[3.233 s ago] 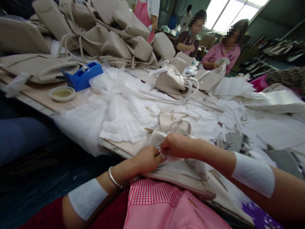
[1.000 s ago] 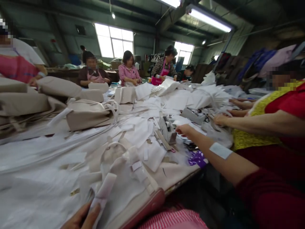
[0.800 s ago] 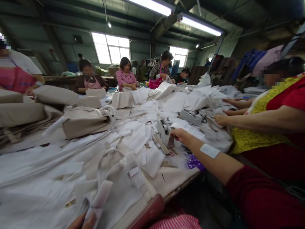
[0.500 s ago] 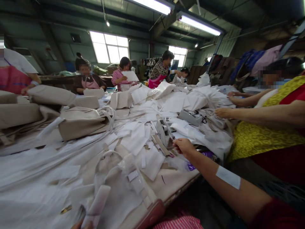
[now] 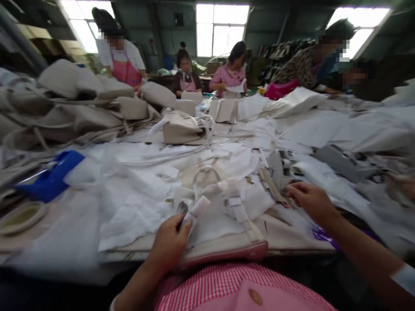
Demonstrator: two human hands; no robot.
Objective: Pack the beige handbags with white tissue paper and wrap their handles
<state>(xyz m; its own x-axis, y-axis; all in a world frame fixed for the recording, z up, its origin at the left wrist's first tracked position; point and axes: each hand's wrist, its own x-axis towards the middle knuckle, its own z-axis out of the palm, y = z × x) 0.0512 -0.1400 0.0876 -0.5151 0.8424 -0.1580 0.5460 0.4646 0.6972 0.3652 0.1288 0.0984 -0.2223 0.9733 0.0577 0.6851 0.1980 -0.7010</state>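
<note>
My left hand (image 5: 171, 237) is closed around a strap wrapped in white foam sheet (image 5: 199, 209), at the near edge of the table. Under and beside it lies a pale handbag (image 5: 207, 229) with a pinkish edge towards me; another wrapped strap piece (image 5: 238, 209) rests on its right side. My right hand (image 5: 308, 196) reaches to the right, thumb and fingers pinched together beside a grey tape dispenser (image 5: 277, 166). Whatever sits in that pinch is too small and blurred to make out. A flat beige strip (image 5: 272, 185) lies just left of those fingertips.
A blue tape dispenser (image 5: 55, 175) and a round ring (image 5: 22, 218) are at the left. Beige bags (image 5: 84, 116) pile up behind; white sheets (image 5: 324, 134) heap at the right by a second grey dispenser (image 5: 343, 162). Several co-workers stand or sit across the table.
The view has swung left, bringing my left hand with the wrapped strap, and the blue dispenser, into sight. My right hand stays pinched by the grey dispenser.
</note>
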